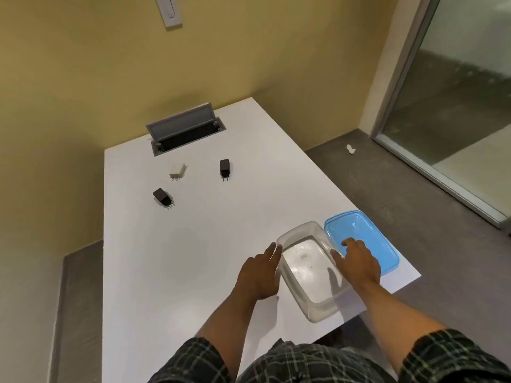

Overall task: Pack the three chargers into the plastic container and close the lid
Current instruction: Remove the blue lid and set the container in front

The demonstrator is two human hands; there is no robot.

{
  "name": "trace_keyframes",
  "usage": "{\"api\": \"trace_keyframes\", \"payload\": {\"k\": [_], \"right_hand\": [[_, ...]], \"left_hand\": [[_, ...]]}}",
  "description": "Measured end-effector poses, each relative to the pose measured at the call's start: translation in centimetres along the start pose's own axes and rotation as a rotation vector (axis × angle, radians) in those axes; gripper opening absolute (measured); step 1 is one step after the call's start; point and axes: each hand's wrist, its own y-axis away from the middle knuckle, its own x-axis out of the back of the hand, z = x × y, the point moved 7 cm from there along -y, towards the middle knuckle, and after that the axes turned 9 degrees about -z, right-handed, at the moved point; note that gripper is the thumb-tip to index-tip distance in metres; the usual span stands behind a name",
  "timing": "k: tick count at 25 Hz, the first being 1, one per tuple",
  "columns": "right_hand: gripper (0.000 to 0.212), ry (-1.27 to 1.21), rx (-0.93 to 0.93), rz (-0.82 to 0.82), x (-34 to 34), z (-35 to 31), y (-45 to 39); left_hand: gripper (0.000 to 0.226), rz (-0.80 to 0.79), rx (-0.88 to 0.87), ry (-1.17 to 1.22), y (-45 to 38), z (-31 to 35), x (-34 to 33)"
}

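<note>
Evenly, softly lit from overhead. Faint glare inside the clear container (309, 268) between the left hand (260, 275) and right hand (358, 262); soft shadows under both. Slightly blurred throughout, with wide-angle bending of lines far from the hands.

White table (193, 258) bears chargers (224, 167), container (309, 269), lid (367, 239)

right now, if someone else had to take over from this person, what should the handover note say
Left hand: open, fingers against the left wall of the clear container, holding nothing.
Right hand: open, at the container's right rim, partly over the blue lid.
Container is empty; lid lies beside it on the table.
White charger and two black chargers lie farther up the table.
Done: nothing packed.
Left: load all three, close the lid.
</note>
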Motion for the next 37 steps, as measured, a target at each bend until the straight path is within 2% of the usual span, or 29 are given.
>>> {"api": "trace_keyframes", "payload": {"k": [4,9,15,18,22,26,32,37], "right_hand": [[0.028,-0.060,-0.001,-0.082,-0.9,0.5,0.2],[0.019,-0.073,0.001,-0.101,-1.3,0.6,-0.3],[0.017,-0.081,0.046,-0.056,-2.0,0.0,-0.4],[0.019,-0.089,0.077,-0.038,-1.9,-1.2,-0.6],[0.019,-0.075,0.173,-0.048,-2.4,-3.8,-0.6],[0.022,-0.045,0.289,-0.106,-3.4,-7.1,-0.4],[0.020,-0.006,0.484,-0.169,-4.9,-12.3,0.5],[0.019,-0.077,0.523,-0.253,-6.5,-15.0,1.1]], "left_hand": [[0.072,-0.002,0.003,-0.014,-0.6,0.2,0.3],[0.074,-0.061,0.007,-0.043,-1.0,0.4,-0.7],[0.070,-0.061,0.041,-0.027,-0.8,-0.2,-0.9],[0.068,-0.005,0.074,0.037,-0.4,-0.9,-0.4],[0.070,0.104,0.219,0.102,0.8,-3.0,0.5],[0.060,0.126,0.427,0.298,2.5,-6.1,0.0],[0.041,0.196,0.576,0.436,5.9,-9.5,-1.6],[0.021,0.210,0.661,0.548,8.6,-11.2,-3.2]]}}
